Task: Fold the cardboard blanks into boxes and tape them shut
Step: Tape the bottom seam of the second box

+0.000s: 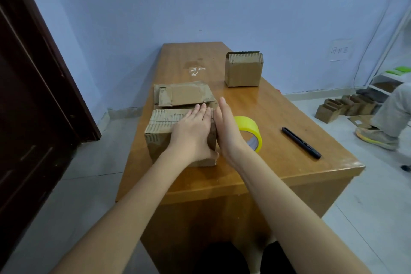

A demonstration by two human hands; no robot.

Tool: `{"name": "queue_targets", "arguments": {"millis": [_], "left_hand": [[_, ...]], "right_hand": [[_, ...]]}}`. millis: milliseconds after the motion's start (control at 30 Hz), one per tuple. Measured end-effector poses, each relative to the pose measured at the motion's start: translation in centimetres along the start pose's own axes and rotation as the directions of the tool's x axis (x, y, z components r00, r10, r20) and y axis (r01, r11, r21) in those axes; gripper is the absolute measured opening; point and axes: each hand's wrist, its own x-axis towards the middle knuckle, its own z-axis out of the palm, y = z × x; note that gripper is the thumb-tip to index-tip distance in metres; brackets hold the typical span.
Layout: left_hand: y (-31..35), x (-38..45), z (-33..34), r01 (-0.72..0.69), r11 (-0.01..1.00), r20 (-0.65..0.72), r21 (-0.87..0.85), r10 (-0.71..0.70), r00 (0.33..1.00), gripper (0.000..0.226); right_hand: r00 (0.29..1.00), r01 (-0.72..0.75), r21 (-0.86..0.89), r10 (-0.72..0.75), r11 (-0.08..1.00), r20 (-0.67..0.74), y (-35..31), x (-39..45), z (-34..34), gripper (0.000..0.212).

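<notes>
The box point(178, 133) sits near the bench's point(278, 162) front-left edge; the left hand point(193, 131) lies flat on its top, the right hand point(226, 127) presses straight-fingered against its right side. Flattened blanks point(184, 95) lie at its 12 o'clock, yellow tape point(250, 130) and black knife point(301, 145) at 3, a folded box point(243, 70) at 1.

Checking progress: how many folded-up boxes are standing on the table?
2: the near box under both hands at the table's left edge, and the far box toward the back right. Flat cardboard blanks lie between; none look hidden.
</notes>
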Motion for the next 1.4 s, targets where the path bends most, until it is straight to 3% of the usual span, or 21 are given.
{"name": "queue_targets", "arguments": {"millis": [100, 200, 267, 333, 367, 400, 433, 467, 500, 567, 600, 667, 767, 867, 1000, 1067, 1133, 1200, 1233, 1400], "left_hand": [[0.2, 0.0, 0.0, 0.003, 1.0, 0.001, 0.024, -0.003, 1.0, 0.121], [0.2, -0.2, -0.1, 0.005, 0.999, -0.013, 0.032, -0.005, 1.0, 0.12], [-0.1, -0.3, -0.1, -0.011, 0.999, -0.021, 0.048, 0.012, 1.0, 0.118], [-0.2, -0.4, 0.0, -0.026, 0.998, -0.032, 0.051, 0.027, 0.999, 0.118], [-0.2, -0.4, 0.0, -0.027, 0.998, -0.036, 0.049, 0.029, 0.999, 0.118], [-0.2, -0.5, 0.0, -0.026, 0.998, -0.038, 0.051, 0.028, 0.999, 0.118], [-0.1, -0.6, 0.0, -0.025, 0.998, -0.038, 0.055, 0.027, 0.999, 0.118], [0.0, -0.6, -0.1, -0.023, 0.998, -0.04, 0.06, 0.026, 0.999, 0.118], [0.0, -0.6, -0.1, -0.022, 0.998, -0.041, 0.063, 0.025, 0.999, 0.118], [0.1, -0.6, -0.2, -0.02, 0.998, -0.043, 0.063, 0.023, 0.999, 0.118], [0.1, -0.6, -0.2, -0.018, 0.998, -0.043, 0.061, 0.021, 0.999, 0.118], [0.1, -0.6, -0.2, -0.015, 0.998, -0.041, 0.06, 0.017, 0.999, 0.117], [0.1, -0.6, -0.3, -0.016, 0.998, -0.029, 0.054, 0.017, 0.999, 0.117], [0.0, -0.6, -0.5, -0.026, 0.999, -0.01, 0.035, 0.026, 1.0, 0.117], [-0.2, -0.5, -0.7, -0.035, 0.999, 0.013, 0.006, 0.035, 0.999, 0.116], [-0.2, -0.5, -0.7, -0.036, 0.999, 0.012, 0.005, 0.036, 0.999, 0.116], [-0.2, -0.6, -0.7, -0.036, 0.999, 0.01, 0.008, 0.036, 0.999, 0.116], [-0.2, -0.6, -0.7, -0.037, 0.999, 0.009, 0.013, 0.036, 0.999, 0.115], [-0.2, -0.6, -0.7, -0.036, 0.999, 0.007, 0.016, 0.036, 0.999, 0.115], [-0.1, -0.6, -0.7, -0.023, 1.0, 0.004, 0.016, 0.023, 1.0, 0.114]], "right_hand": [[1.0, -0.004, 0.169, 0.005, 0.986, -0.004, -0.3, -0.2, 0.3, 0.035], [0.998, -0.036, 0.191, 0.047, 0.981, -0.051, -1.1, -0.8, -0.4, 0.022], [0.994, 0.014, 0.232, 0.012, 0.973, -0.107, -2.2, -1.0, -1.6, 0.041], [0.989, 0.083, 0.265, -0.046, 0.961, -0.143, -3.4, -1.2, -3.7, 0.044], [0.985, 0.109, 0.225, -0.074, 0.968, -0.157, -3.7, -0.9, -5.1, 0.041], [0.976, 0.113, 0.043, -0.103, 0.993, -0.19, -3.7, -0.5, -6.9, 0.036], [0.962, 0.076, -0.251, -0.138, 0.965, -0.237, -3.3, -0.2, -8.9, 0.035], [0.95, -0.023, -0.562, -0.157, 0.827, -0.269, -2.3, 0.3, -11.2, 0.037], [0.948, -0.154, -0.775, -0.13, 0.613, -0.292, -1.2, 0.5, -13.4, 0.04], [0.919, -0.385, -0.896, 0.006, 0.223, -0.394, 1.1, 0.4, -16.9, 0.04], [0.892, -0.451, -0.887, 0.071, 0.094, -0.446, 2.1, 0.2, -17.9, 0.04], [0.877, -0.465, -0.885, 0.114, -0.039, -0.466, 3.6, -0.5, -18.8, 0.038], [0.916, -0.398, -0.911, 0.014, -0.105, -0.402, 4.4, -0.8, -18.6, 0.03], [0.917, -0.383, -0.923, -0.109, 0.031, -0.384, 3.7, -1.0, -17.9, 0.021], [0.9, -0.245, -0.816, -0.191, 0.523, -0.392, 0.7, -1.8, -15.4, 0.018], [0.918, -0.149, -0.672, -0.151, 0.725, -0.366, -1.3, -2.3, -13.5, 0.016], [0.958, -0.14, -0.458, 0.004, 0.878, -0.286, -3.3, -3.0, -11.4, 0.012], [0.981, -0.164, -0.348, 0.117, 0.923, -0.153, -4.5, -3.7, -9.4, 0.016], [0.986, -0.161, -0.374, 0.131, 0.913, -0.104, -4.8, -3.9, -8.7, 0.019], [0.994, -0.112, -0.683, 0.088, 0.722, -0.07, -3.8, -3.7, -6.8, 0.029]]}}
